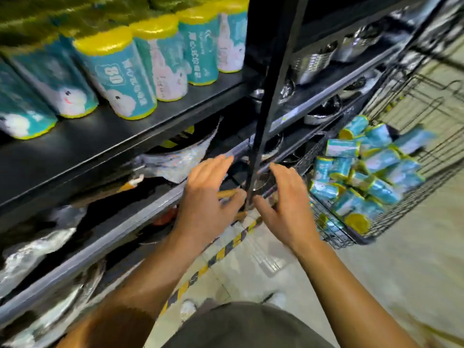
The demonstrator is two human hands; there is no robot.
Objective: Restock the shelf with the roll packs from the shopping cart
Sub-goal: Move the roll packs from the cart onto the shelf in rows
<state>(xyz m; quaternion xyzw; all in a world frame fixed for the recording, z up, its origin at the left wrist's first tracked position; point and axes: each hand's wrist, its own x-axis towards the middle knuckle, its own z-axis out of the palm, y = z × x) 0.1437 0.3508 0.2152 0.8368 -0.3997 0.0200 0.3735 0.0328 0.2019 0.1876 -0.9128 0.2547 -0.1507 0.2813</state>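
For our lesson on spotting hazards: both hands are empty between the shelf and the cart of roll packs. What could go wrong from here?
1. The roll packs lie heaped in the cart; pulling one from low in the pile may tumble others.
2. The shelf post stands right between the left hand and right hand; a quick swing towards the cart could knock against it.
3. The shelf packs stand near the front edge; pushing more in carelessly could tip one off.

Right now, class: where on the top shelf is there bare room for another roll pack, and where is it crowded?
Free: the bare front strip of the top shelf, between the standing roll packs and the shelf's front edge, and a little beside the black upright post. Crowded: the back of that shelf, where the packs stand side by side. Both the left hand and the right hand are empty.
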